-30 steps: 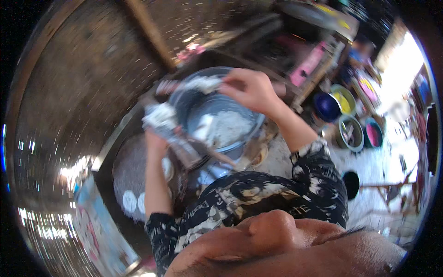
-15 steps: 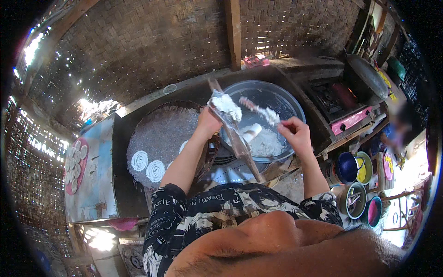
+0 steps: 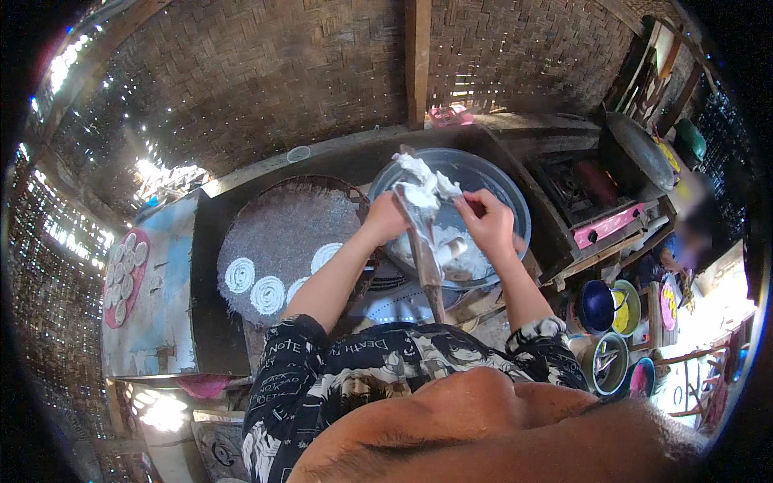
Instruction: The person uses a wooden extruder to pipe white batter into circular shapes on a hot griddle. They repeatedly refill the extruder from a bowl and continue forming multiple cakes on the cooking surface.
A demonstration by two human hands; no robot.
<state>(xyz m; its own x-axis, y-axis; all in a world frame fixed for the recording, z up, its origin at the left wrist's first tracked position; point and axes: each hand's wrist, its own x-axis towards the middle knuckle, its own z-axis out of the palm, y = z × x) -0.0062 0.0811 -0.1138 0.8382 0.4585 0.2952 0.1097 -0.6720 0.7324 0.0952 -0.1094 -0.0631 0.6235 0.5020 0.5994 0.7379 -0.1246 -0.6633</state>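
Note:
My left hand (image 3: 388, 219) is closed around a long flat wooden paddle (image 3: 424, 258), tilted over the basin's left side. White dough (image 3: 419, 181) is heaped on its upper part. My right hand (image 3: 489, 221) has its fingers pinched at the right edge of that dough, on a thin dough-coated stick whose outline is mostly lost in the white. Under both hands is a large grey basin (image 3: 522, 193) with white floury dough (image 3: 471, 262) and a white cylinder-like piece (image 3: 452, 248) inside. Left of it lies a round grey mat (image 3: 282, 221) bearing several white dough spirals (image 3: 267, 295).
A stove with a pink front (image 3: 604, 229) and a large dark wok (image 3: 640, 157) are to the right. Bowls and pots (image 3: 597, 306) stand below it. At left, a worn blue-white box (image 3: 161, 322) carries a pink plate (image 3: 127, 310) of round pieces. Another person (image 3: 692, 233) is at far right.
My right hand has moved left and up, bringing its dough-coated stick against the dough on the paddle. The paddle has swung more upright, and my left hand has shifted right.

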